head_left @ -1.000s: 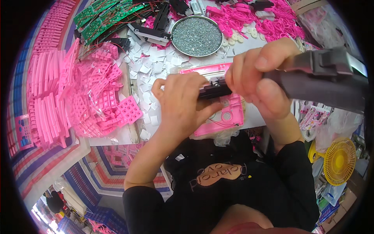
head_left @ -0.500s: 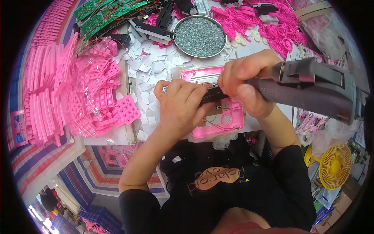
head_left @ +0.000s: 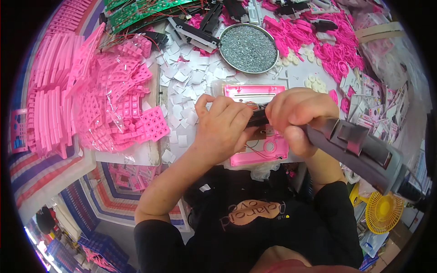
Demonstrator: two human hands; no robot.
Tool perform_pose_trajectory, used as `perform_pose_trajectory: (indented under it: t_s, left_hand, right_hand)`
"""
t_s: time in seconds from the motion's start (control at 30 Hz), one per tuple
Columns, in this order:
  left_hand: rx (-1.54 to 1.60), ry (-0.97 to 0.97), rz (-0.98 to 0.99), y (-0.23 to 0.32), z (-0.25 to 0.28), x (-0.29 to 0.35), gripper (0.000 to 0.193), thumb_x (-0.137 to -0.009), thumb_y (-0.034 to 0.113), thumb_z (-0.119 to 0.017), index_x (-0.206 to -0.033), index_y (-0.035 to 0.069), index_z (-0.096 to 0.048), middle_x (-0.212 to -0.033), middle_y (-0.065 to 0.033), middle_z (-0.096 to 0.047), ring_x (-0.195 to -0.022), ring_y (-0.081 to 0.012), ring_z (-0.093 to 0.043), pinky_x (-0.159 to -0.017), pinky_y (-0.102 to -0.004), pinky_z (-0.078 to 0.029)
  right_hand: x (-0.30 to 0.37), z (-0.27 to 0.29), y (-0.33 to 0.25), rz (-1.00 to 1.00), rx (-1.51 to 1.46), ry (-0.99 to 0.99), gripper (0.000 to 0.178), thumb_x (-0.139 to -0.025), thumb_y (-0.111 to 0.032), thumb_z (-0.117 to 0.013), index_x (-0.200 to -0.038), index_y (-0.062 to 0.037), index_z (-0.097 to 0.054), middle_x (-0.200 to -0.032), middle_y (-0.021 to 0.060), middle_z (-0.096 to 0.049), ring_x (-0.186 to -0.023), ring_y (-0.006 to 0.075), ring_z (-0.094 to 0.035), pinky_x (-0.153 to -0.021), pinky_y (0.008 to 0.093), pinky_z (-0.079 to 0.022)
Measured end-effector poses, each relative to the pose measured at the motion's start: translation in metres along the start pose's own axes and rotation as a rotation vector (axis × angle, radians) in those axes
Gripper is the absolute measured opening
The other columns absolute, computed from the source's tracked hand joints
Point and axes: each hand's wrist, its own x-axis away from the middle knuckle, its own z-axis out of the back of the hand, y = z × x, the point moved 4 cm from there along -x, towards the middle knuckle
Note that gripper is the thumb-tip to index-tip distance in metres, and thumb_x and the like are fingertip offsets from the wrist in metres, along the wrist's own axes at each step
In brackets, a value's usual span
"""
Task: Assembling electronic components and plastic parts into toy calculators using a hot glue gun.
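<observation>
My right hand (head_left: 302,111) is wrapped round a dark grey powered screwdriver (head_left: 353,143). Its rear end slants toward the lower right, and the hand hides its tip. A black plastic part (head_left: 258,118) lies across a pink plastic casing (head_left: 268,159), gripped between the fingers and thumb of my left hand (head_left: 221,125). The screwdriver's hidden front end is at the right end of that part. Inside the casing, thin wires and a round ring show, with a brown piece partly covered by my hands.
A round metal dish of small screws (head_left: 248,48) stands beyond the casing. White paper squares (head_left: 184,84) are scattered to its left. Pink plastic parts (head_left: 114,100) are heaped at the left, green circuit boards (head_left: 150,13) behind them. Bright pink pieces (head_left: 314,45) and printed cards (head_left: 378,104) lie at the right.
The whole view has shifted, so the table things sit further right. The screwdriver's rear end has swung lower, toward me. Both hands keep their holds.
</observation>
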Motion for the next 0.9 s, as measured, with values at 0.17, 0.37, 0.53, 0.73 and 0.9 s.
perform_pose_trajectory:
  t_s: [0.17,0.37,0.53,0.73,0.9]
  left_hand:
    - [0.020,0.014,0.006,0.001,-0.001,0.001,0.042,-0.070,0.026,-0.080,-0.106,0.011,-0.066,-0.101,0.0016,-0.065,-0.093,-0.0180,-0.059,-0.095,-0.0483,-0.030]
    - [0.014,0.013,0.076,-0.002,0.001,0.001,0.039,-0.072,0.028,-0.081,-0.105,0.015,-0.066,-0.103,0.0015,-0.065,-0.106,-0.0217,-0.058,-0.104,-0.0546,-0.025]
    - [0.136,-0.027,0.156,-0.019,-0.007,0.000,0.048,-0.077,0.029,-0.081,-0.117,0.009,-0.061,-0.111,-0.0044,-0.066,-0.113,-0.0270,-0.055,-0.106,-0.0561,-0.024]
    - [0.246,0.110,0.288,-0.009,-0.010,0.016,0.077,-0.078,0.022,-0.078,-0.142,-0.002,-0.043,-0.113,-0.0036,-0.067,-0.119,-0.0287,-0.050,-0.106,-0.0492,-0.026]
    - [-0.006,-0.020,0.243,0.007,-0.008,0.011,0.071,-0.079,0.021,-0.076,-0.141,-0.001,-0.049,-0.111,-0.0066,-0.067,-0.114,-0.0294,-0.052,-0.101,-0.0465,-0.030]
  right_hand:
    - [0.002,0.001,0.005,-0.113,0.108,0.004,0.022,-0.080,-0.004,-0.076,-0.094,-0.0010,-0.059,-0.071,0.0076,-0.061,-0.057,0.0188,-0.058,-0.054,0.0292,-0.045]
    - [0.004,0.027,0.008,-0.432,0.156,-0.105,0.083,-0.069,-0.030,-0.091,-0.137,-0.0074,-0.049,-0.112,0.0126,-0.061,-0.101,0.0267,-0.059,-0.089,0.0423,-0.047]
    - [0.034,0.041,0.002,-0.405,0.902,-0.450,0.067,-0.075,-0.020,-0.083,-0.137,-0.0104,-0.059,-0.117,0.0162,-0.064,-0.106,0.0350,-0.063,-0.088,0.0413,-0.051]
    - [0.011,0.064,0.023,-0.709,0.650,-0.292,0.025,-0.095,-0.020,-0.062,-0.106,0.0005,-0.070,-0.073,0.0141,-0.066,-0.068,0.0201,-0.064,-0.065,0.0334,-0.050]
    - [0.001,0.070,0.049,-0.944,0.633,-0.465,0.026,-0.102,-0.024,-0.058,-0.099,-0.0005,-0.070,-0.064,0.0020,-0.056,-0.056,0.0094,-0.053,-0.052,0.0286,-0.041]
